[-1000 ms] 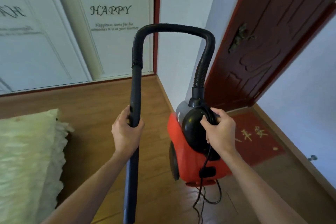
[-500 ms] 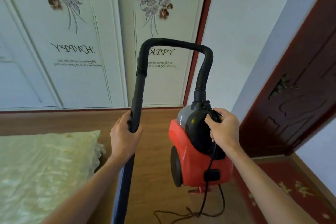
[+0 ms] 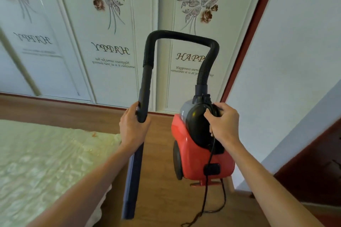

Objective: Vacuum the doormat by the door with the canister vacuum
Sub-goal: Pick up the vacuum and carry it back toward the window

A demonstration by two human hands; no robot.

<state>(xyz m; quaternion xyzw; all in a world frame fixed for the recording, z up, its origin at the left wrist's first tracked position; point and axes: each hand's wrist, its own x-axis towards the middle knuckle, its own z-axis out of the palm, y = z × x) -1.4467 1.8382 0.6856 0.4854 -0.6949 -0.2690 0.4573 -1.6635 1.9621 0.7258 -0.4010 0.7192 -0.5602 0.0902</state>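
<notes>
A red canister vacuum [image 3: 195, 155] with a black top hangs above the wooden floor in front of me. My right hand [image 3: 224, 124] grips its black carry handle. A black ribbed hose [image 3: 181, 36] arches from the canister's top over to a dark blue wand [image 3: 134, 171]. My left hand [image 3: 132, 127] grips the wand just below the hose cuff; the wand points down toward the floor. The black power cord [image 3: 208, 195] dangles from the canister to the floor. The doormat is out of view.
A bed with a pale green cover [image 3: 42, 162] fills the lower left, close to the wand. White wardrobe doors [image 3: 110, 51] with flower prints stand ahead. A white wall [image 3: 286, 61] is on the right, and the dark red door [image 3: 313, 175] shows at the right edge.
The view has swung up and to the left: the red doormat and most of the door have dropped out of view, the bed and wardrobe fill more. Both hands keep their grips.
</notes>
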